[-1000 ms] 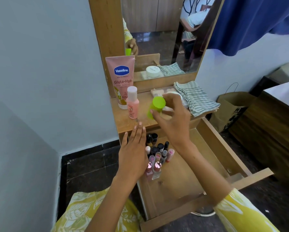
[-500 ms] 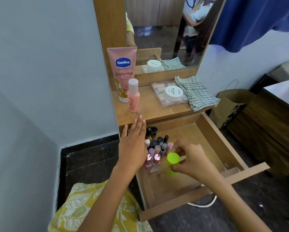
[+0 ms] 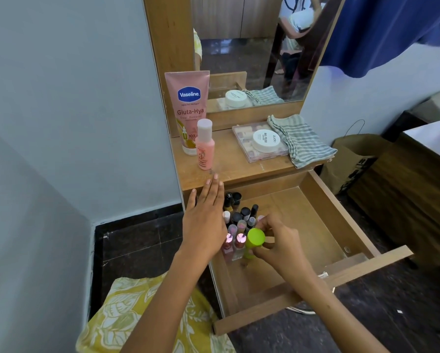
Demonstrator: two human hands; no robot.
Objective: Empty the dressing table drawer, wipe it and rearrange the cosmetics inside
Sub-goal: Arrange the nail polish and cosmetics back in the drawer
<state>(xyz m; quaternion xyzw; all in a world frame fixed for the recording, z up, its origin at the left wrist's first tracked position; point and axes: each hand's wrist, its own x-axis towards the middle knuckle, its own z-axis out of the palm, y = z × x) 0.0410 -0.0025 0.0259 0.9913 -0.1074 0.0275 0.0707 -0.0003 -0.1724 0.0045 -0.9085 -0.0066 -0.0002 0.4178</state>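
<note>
So the drawer (image 3: 323, 212) is pulled all the way out under the bench (image 3: 229, 166), and there's a cluster of small cosmetics (image 3: 239, 220) standing upright in its back left corner, lipsticks and nail polish bottles by the look of the caps. The right hand (image 3: 280, 245) has its fingers curled round a lime green bottle (image 3: 254, 242), holding it upright right against the front of that cluster, inside the drawer. Can't tell if its base is touching the drawer floor. The left hand (image 3: 206, 220) is flat with fingers straight and together, resting along the left wall of the drawer beside the cosmetics, fingertips up near the bench edge.

Up on the bench: a big pink Vaseline Gluta-Hya tube (image 3: 188, 110) standing on its cap against the mirror frame, a small pink bottle (image 3: 205, 146) with a white cap just in front of it, a clear plastic case (image 3: 252, 151) with a round white nail polish remover tub (image 3: 266, 140) sitting on top, and a folded striped cloth (image 3: 303, 141) touching the case on the right. The rest of the drawer is bare wood.
</note>
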